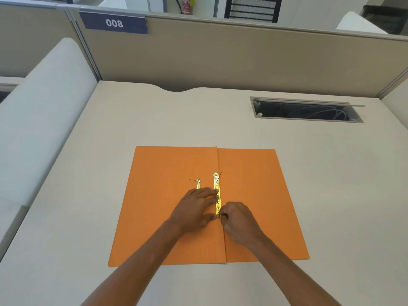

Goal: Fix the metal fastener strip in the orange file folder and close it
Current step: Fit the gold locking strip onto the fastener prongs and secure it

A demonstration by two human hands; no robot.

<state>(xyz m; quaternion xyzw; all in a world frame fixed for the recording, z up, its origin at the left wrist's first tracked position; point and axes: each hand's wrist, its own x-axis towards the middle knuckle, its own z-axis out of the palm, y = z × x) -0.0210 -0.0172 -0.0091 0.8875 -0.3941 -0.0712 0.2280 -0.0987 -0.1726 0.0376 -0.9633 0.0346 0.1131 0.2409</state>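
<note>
The pale desk (287,173) carries the orange file folder (165,217), which lies open and flat. A gold metal fastener strip (217,186) runs along the folder's centre crease; a second, shorter gold piece (198,183) lies just left of the crease, partly under the left hand (194,209). That hand rests flat on the folder, fingertips pressing the strip's middle. The right hand (239,221) is curled at the strip's near end, apparently pinching it, though the grip is hidden.
</note>
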